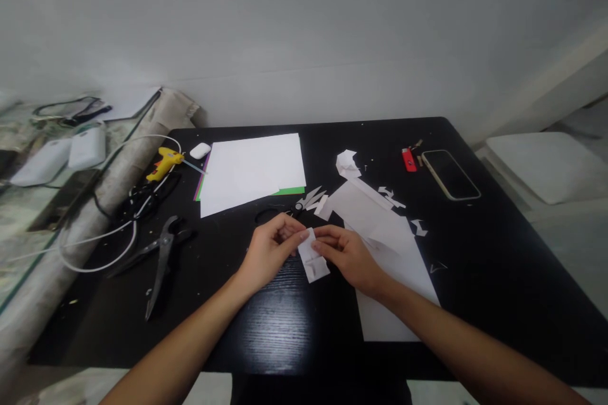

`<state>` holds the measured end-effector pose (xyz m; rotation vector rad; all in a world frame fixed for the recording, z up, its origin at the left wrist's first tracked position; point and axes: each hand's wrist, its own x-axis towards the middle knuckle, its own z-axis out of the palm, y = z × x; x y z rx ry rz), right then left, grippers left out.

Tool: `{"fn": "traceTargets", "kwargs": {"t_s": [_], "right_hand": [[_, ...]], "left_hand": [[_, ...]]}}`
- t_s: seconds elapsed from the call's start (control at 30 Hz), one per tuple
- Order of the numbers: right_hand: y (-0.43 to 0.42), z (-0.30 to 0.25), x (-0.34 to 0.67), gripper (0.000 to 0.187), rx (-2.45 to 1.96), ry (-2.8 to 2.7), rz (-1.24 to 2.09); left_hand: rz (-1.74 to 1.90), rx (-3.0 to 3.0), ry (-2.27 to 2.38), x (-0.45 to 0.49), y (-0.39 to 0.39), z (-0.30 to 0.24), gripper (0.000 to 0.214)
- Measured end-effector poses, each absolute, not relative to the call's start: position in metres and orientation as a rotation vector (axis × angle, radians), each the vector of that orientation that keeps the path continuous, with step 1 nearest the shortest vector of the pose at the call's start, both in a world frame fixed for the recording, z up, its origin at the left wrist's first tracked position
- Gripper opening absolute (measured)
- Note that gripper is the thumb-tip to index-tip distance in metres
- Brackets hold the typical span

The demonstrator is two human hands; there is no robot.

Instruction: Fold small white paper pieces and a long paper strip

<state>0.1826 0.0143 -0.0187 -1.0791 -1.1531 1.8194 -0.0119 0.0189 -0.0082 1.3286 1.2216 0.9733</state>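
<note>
A small folded piece of white paper [313, 266] is held up between both hands above the black table. My left hand [274, 242] pinches its upper left edge with thumb and fingers. On the other side, my right hand [346, 254] grips the paper's right edge, thumb on the front face. Dark marks or a crease run across its lower part. Just beyond the hands lie scissors [298, 207] with their blades pointing away to the right. Larger white sheets [399, 297] lie under and beyond my right forearm, with cut paper scraps [323, 205] beside them.
A stack of white and coloured paper [251, 168] lies at the back. To the left are a yellow glue gun [164, 163], a white cable [128, 259] and large pliers [165, 247]. On the right sit a red lighter [408, 159] and a phone [451, 174]. Crumpled paper [348, 164] rests mid-table.
</note>
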Motion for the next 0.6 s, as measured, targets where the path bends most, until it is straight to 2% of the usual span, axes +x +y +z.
{"fn": "traceTargets", "kwargs": {"t_s": [0.37, 0.5, 0.6], "right_hand": [[0.014, -0.023, 0.182, 0.034, -1.112, -1.230, 1.744], [0.016, -0.021, 0.182, 0.032, -1.163, -1.244, 1.411], [0.013, 0.005, 0.188, 0.023, -1.095, -1.309, 1.195]], "left_hand": [[0.943, 1.498, 1.252, -0.015, 0.019, -0.013, 0.021], [0.876, 1.645, 1.301, -0.019, 0.021, -0.014, 0.017], [0.839, 1.789, 1.331, -0.020, 0.022, -0.013, 0.013]]}}
